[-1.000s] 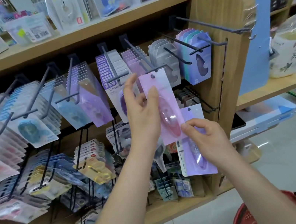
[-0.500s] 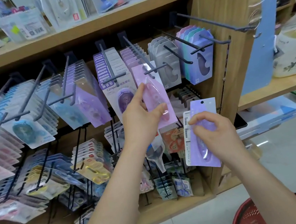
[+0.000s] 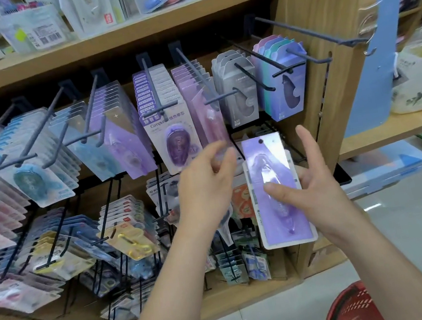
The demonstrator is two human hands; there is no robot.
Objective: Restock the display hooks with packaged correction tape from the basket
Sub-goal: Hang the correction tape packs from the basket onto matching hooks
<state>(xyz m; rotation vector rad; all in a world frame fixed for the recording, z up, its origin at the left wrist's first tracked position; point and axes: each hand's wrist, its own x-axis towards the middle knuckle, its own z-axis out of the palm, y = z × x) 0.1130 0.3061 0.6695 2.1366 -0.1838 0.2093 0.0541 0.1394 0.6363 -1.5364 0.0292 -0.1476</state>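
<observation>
While the left hand (image 3: 205, 185) hovers slack-fingered beside it, correction tape pack (image 3: 265, 155) pinched in right hand (image 3: 312, 189).

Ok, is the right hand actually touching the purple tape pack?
Touching. Head view: the right hand lays its thumb on the purple tape pack, fingers behind it.

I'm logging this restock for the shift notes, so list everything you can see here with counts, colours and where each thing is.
purple correction tape pack: one, perhaps another behind, purple, held centre right
pink pack: one, pink, front of centre top hook
display hooks: many, dark, two rows, mostly stocked
empty hook: one, dark, top right
basket: one, red, floor bottom right
shelf unit: one, wooden, carries hooks
left hand: empty, fingers relaxed, below pink pack
right hand: holds purple correction tape pack, thumb on front
</observation>
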